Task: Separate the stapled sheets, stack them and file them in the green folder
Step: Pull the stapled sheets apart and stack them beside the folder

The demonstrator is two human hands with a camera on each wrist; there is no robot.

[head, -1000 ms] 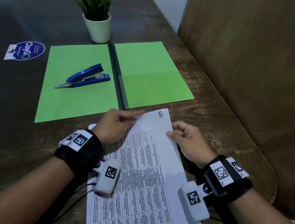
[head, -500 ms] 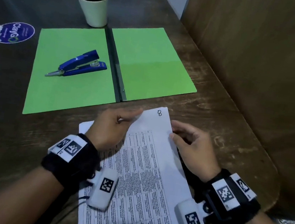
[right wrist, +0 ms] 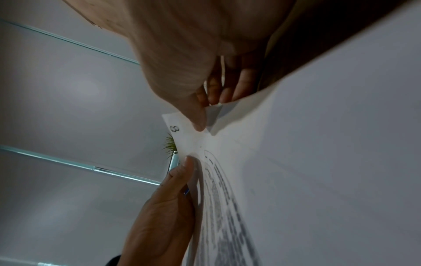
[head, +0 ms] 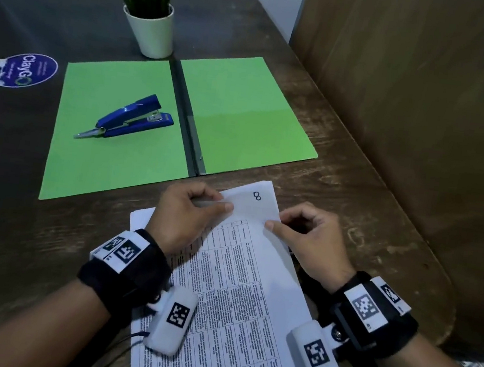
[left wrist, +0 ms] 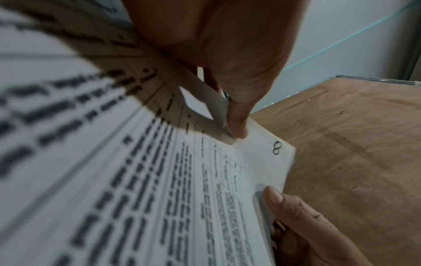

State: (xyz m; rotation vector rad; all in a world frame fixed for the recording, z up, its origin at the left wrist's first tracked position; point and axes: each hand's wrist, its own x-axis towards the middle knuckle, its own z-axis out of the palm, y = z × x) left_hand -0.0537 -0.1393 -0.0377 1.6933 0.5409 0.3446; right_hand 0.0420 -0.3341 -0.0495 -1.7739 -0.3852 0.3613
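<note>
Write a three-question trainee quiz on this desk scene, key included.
1. True or false: the blue stapler lies on the green folder.
2. Which hand pinches the sheets' folded top corner: A left hand, B right hand?
3. What number is handwritten on the top sheet?

Key: 1 true; 2 A; 3 eight.
</note>
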